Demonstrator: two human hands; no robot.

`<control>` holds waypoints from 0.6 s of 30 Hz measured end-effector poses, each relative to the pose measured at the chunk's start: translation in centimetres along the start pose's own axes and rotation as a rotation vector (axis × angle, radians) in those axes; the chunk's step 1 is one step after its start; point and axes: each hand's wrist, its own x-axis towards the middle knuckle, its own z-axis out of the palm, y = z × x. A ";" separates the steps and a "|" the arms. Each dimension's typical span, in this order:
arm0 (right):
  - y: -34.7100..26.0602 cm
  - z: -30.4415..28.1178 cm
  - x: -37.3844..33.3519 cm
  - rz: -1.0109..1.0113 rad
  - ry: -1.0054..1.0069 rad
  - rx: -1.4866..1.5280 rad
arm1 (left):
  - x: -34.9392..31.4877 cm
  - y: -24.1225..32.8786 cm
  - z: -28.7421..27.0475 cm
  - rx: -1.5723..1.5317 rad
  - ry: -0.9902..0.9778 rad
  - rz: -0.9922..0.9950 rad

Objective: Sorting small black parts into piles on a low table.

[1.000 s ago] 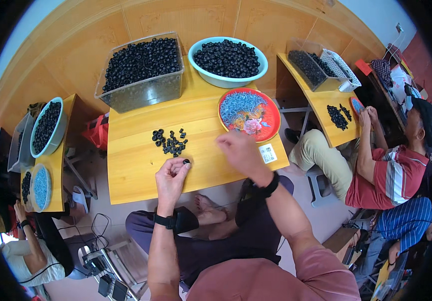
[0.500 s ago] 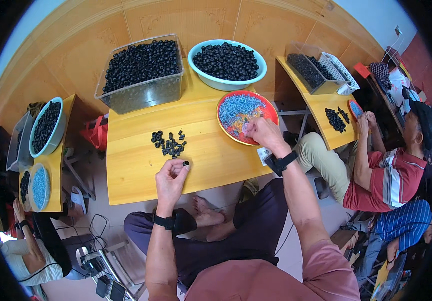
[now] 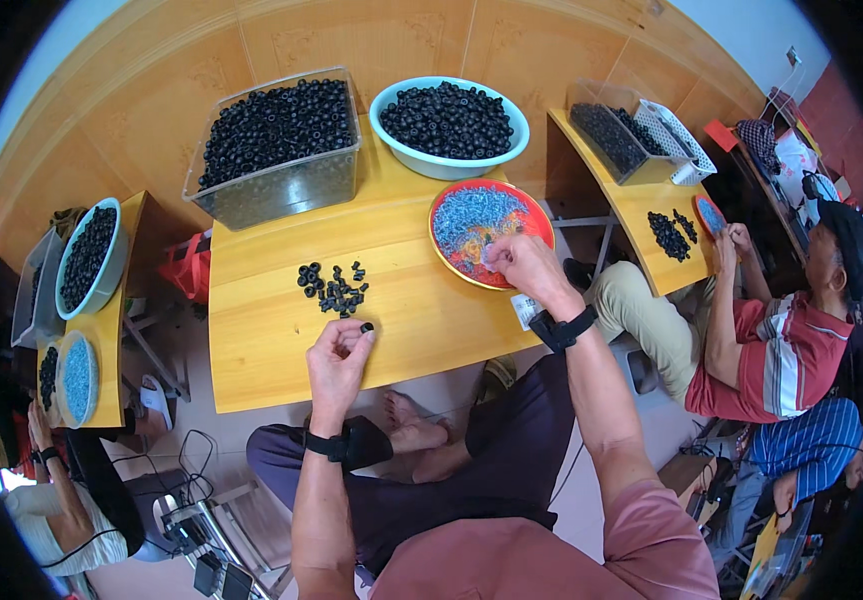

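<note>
Between the thumb and fingers of my left hand (image 3: 338, 358) is a small black ring-shaped part (image 3: 367, 327), held near the table's front edge. Just beyond it lies a loose pile of similar black parts (image 3: 339, 294). My right hand (image 3: 523, 264) reaches over a red plate with a yellow rim (image 3: 548, 232). On that plate are many tiny blue pieces (image 3: 478, 212), with some orange and red ones nearer my fingers. The right fingertips are pinched together low over the pieces; what they hold, if anything, is too small to make out.
At the table's back stand a clear plastic bin (image 3: 281, 202) and a pale blue basin (image 3: 448, 168), both heaped with black parts. Side tables (image 3: 641, 215) carry similar containers. A person in a red striped shirt (image 3: 786, 355) works at the right; another person's hand (image 3: 41, 425) shows at left.
Both hands keep nearly the same places, the left with the black part and the right over the plate. The view has shifted very slightly.
</note>
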 end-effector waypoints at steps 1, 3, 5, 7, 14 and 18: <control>-0.3 0.2 0.0 0.000 0.000 0.002 | 0.0 -0.1 0.0 0.002 0.002 -0.002; -1.1 0.7 0.1 0.003 -0.059 -0.075 | 0.0 -0.3 -0.2 0.006 0.005 -0.004; -1.5 1.1 0.1 0.000 -0.077 -0.082 | 0.0 -0.4 -0.3 0.000 -0.001 0.001; -1.3 1.4 0.2 -0.003 -0.094 -0.091 | -0.1 -0.3 -0.2 0.013 0.006 0.001; -1.4 -0.5 0.5 0.051 0.169 0.075 | -0.1 -0.4 -0.3 0.060 0.013 0.011; 1.7 -0.9 1.7 0.055 0.317 -0.020 | 0.0 0.1 0.1 0.026 0.012 0.012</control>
